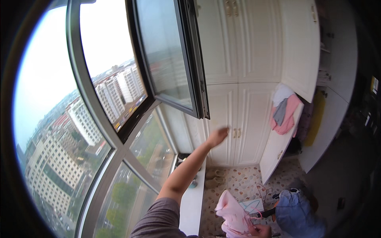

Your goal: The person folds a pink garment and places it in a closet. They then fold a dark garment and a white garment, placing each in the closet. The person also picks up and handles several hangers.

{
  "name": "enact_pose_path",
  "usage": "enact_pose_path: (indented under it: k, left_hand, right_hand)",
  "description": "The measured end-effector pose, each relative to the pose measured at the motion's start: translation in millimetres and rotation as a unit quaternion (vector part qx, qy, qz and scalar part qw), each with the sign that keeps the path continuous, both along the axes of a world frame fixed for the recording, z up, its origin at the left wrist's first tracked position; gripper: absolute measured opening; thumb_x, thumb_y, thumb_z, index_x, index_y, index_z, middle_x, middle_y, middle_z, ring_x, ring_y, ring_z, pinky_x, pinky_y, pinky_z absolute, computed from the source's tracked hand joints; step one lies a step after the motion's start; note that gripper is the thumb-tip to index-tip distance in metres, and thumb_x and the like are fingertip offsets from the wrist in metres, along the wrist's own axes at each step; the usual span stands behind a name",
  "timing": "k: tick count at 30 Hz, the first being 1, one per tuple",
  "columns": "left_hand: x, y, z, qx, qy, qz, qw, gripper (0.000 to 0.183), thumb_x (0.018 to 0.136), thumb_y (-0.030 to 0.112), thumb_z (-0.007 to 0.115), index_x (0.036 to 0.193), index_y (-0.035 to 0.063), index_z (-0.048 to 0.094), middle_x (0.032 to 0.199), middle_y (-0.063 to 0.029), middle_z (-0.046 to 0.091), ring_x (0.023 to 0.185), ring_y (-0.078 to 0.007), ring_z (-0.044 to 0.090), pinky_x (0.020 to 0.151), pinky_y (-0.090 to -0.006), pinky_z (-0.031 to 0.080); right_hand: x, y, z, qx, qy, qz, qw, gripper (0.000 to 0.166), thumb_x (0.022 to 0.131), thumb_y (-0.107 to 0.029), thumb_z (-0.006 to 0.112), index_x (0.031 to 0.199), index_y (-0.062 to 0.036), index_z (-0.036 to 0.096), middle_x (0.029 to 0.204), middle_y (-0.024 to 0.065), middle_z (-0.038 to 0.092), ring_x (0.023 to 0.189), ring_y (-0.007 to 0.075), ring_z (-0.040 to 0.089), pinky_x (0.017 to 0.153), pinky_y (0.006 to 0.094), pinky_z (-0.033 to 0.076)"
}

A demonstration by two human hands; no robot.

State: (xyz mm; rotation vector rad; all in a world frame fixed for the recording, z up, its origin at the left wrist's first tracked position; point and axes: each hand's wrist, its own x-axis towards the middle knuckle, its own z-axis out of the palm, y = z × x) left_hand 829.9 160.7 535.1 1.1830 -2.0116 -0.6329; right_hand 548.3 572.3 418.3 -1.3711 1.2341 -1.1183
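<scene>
My left arm stretches forward beneath the open window sash (190,59). At its end, my left hand (218,136) is blurred in front of the white cabinet doors (221,104), and its fingers are not clear enough to tell whether they are apart. No object shows in it. Low in the picture, my right hand (260,231) grips a light pink garment (230,212). A pink hanger (257,214) sticks out of the cloth just above that hand. Part of the garment runs below the picture's edge.
Pink, white and grey clothes (282,110) hang over an open cabinet door (276,157). Denim clothing (294,211) is at lower right. Shoes (215,178) and a loose hanger (264,192) lie on the pebble-patterned floor (238,175). A white ledge (192,208) runs beneath the windows.
</scene>
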Motion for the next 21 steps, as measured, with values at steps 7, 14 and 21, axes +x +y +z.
enact_pose_path:
  k: [7, 14, 21]
  left_hand:
    - [-25, 170, -89, 0.095, -0.036, -0.266, 0.959, 0.041, 0.085, -0.003, 0.052, 0.123, 0.0080, 0.062, 0.118, -0.0108, 0.066, 0.096, -0.0170, 0.063, 0.083, -0.0280, 0.049]
    - [-50, 314, -163, 0.313, 0.048, -0.137, 0.939, 0.033, 0.092, 0.009, 0.055, 0.124, 0.0037, 0.059, 0.114, -0.0135, 0.065, 0.106, -0.0198, 0.061, 0.089, -0.0317, 0.049]
    - [-135, 382, -134, 0.091, 0.066, -0.131, 0.985, 0.047, 0.082, -0.005, 0.049, 0.125, 0.0091, 0.059, 0.118, -0.0116, 0.061, 0.107, -0.0227, 0.062, 0.078, -0.0295, 0.051]
  right_hand:
    - [-22, 52, 13, -0.005, 0.075, -0.059, 0.995, 0.014, 0.085, -0.014, 0.064, 0.083, -0.0005, 0.066, 0.066, 0.0088, 0.059, 0.066, 0.0088, 0.050, 0.056, 0.0298, 0.043]
    - [-65, 102, 8, -0.048, 0.043, -0.061, 0.996, 0.013, 0.084, -0.013, 0.064, 0.081, -0.0001, 0.065, 0.064, 0.0111, 0.056, 0.065, 0.0094, 0.048, 0.056, 0.0306, 0.042]
    - [-138, 194, 15, -0.042, 0.060, -0.103, 0.992, 0.019, 0.089, -0.019, 0.064, 0.083, -0.0005, 0.064, 0.062, 0.0108, 0.056, 0.059, 0.0103, 0.049, 0.055, 0.0331, 0.044]
